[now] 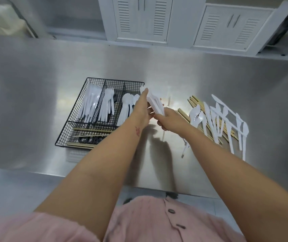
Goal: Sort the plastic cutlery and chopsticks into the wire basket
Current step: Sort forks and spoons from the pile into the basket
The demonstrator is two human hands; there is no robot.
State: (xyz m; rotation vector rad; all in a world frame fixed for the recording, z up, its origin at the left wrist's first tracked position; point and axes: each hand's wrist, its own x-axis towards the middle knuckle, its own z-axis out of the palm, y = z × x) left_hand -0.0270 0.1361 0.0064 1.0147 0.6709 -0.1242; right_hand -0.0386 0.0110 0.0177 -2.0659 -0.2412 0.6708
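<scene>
A black wire basket (73, 130) sits left of centre on the steel table. Its three back compartments hold white knives (89, 105), white forks (107, 103) and white spoons (127, 105); the long front compartment holds chopsticks (89, 132). Just right of the basket, both hands meet around a bundle of white plastic cutlery (155, 103). My right hand (169, 119) grips the bundle's lower end. My left hand (143, 109) lies against its left side with fingers extended. To the right lies a loose pile of white cutlery (227, 119) over wooden chopsticks (185, 113).
The steel table (34, 84) stretches wide on both sides of the basket. White louvred cabinets (143, 18) stand behind its far edge. One white utensil (185, 149) lies alone under my right forearm, near the front edge.
</scene>
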